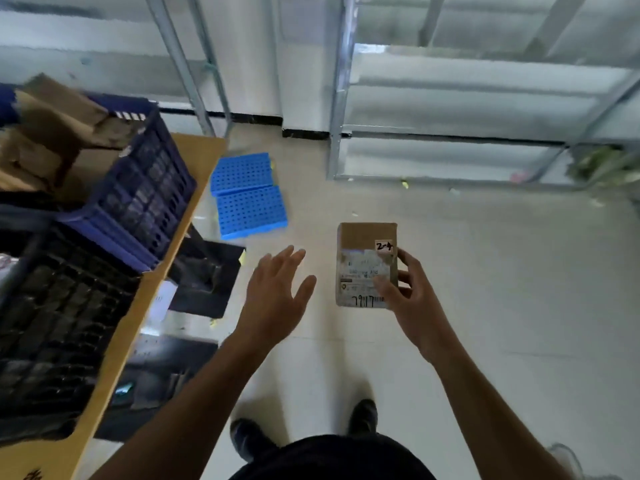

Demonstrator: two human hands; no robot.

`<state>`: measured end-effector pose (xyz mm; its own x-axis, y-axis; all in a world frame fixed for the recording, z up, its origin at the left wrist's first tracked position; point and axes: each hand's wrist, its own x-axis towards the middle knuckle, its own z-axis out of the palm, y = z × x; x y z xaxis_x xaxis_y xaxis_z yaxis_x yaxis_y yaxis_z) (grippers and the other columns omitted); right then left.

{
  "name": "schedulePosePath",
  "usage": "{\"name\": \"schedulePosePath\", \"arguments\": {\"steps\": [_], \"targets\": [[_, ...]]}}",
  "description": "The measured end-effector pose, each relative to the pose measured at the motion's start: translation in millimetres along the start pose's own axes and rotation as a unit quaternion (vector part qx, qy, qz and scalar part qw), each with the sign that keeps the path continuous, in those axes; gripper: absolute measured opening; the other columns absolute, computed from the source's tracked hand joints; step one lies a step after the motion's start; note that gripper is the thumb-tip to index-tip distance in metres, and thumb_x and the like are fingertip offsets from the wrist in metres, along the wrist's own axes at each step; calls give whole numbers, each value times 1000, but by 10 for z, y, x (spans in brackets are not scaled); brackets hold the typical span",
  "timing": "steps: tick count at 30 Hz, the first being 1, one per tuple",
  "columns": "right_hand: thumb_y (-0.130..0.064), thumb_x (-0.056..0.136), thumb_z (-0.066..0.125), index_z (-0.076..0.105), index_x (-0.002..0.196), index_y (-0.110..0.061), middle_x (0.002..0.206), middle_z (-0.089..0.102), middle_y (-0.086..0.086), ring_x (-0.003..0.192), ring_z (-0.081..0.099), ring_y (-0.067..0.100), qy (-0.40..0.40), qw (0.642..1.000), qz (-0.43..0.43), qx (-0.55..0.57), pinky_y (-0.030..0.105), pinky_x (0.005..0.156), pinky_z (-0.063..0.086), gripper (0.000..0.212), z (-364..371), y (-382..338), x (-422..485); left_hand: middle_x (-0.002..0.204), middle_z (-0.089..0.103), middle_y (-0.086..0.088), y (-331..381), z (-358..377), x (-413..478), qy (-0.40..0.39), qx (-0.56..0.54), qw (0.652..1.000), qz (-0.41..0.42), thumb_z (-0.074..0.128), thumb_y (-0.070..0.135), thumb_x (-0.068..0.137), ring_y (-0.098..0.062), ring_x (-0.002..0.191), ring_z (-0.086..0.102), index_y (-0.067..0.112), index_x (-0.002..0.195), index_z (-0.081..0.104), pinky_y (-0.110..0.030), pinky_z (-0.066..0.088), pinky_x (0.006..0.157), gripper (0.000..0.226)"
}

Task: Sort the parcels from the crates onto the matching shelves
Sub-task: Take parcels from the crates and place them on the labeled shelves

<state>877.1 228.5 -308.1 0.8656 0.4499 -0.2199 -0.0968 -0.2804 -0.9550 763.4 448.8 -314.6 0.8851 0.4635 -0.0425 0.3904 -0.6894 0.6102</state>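
Person is holding one small parcel (363, 258) in the air, facing the shelves (337, 133).

The right hand (412, 299) is gripping the brown parcel by its lower right corner, thumb lying across the label and fingers curling behind the edge, so the box is hanging over the tiled floor, between the blue crate (145, 188) on the left and the metal shelves ahead. The left hand (273, 289) is hovering near it, apart, fingers spread and relaxed, holding nothing. The handwritten sticker (384, 246) appears to be reading 2-4, though it is blurred; misreading it would be sending the box to the wrong shelf. The corner grip is looking thin, so the parcel could be twisting loose and dropping. The blue panels (246, 195) lying on the floor could be catching a foot.
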Motion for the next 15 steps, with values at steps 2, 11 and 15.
{"name": "schedulePosePath", "arguments": {"steps": [2, 11, 15], "targets": [[-45, 90, 71, 43, 146, -45, 125, 68, -9, 105, 72, 5, 36, 999, 10, 16, 23, 76, 60, 62, -550, 172, -61, 169, 23, 4, 415, 363, 157, -40, 33, 998, 37, 48, 52, 103, -27, 158, 8, 31, 158, 34, -45, 9, 128, 61], [-60, 81, 71, 42, 148, -45, 129, 68, -6, 109, 73, 11, 153, 986, 60, 37, 28, 81, 63, 74, -2334, 799, -336, 171, 9, 11, 1915, 1724, 602, -147, 94, 976, 130, 34, 63, 101, -22, 158, -8, 41, 160, 20, -47, -8, 124, 64], [-53, 86, 71, 41, 150, -41, 130, 68, -5, 111, 72, 12, 198, 976, 80, 44, 36, 86, 64, 72, -2862, 950, -241, 171, 8, 10, 2461, 2127, 900, -174, 98, 963, 179, 27, 67, 97, -23, 158, -11, 41, 160, 18, -47, -10, 124, 68]]}}
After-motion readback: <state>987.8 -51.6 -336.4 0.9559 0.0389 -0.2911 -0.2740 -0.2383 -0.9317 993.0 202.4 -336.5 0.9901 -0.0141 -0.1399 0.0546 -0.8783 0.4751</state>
